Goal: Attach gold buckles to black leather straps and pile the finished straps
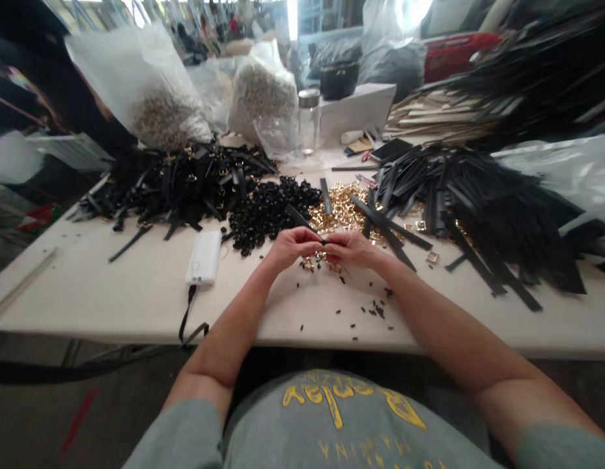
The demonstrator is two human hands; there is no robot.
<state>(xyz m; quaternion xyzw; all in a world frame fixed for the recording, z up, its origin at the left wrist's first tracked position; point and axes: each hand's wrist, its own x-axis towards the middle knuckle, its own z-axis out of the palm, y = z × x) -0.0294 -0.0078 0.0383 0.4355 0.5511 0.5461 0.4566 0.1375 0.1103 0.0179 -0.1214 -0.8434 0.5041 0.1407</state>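
Note:
My left hand (293, 247) and my right hand (351, 249) meet fingertip to fingertip over the middle of the table. Both are closed in a pinch on a black strap (301, 220), whose free end sticks out up and to the left. The end between my fingers is mostly hidden. Just beyond my hands spreads a pile of gold buckles (348, 205), with a few buckles directly under my fingers. Left of it lies a heap of small black loops (267, 208). Tiny black bits (378, 309) are scattered nearer to me.
Straps with buckles (185, 182) are heaped at the left, loose black straps (478, 202) at the right. A white power bank (204, 257) with a cable lies left of my forearm. Behind stand filled plastic bags (263, 91), a glass jar (309, 124) and a white box (355, 111).

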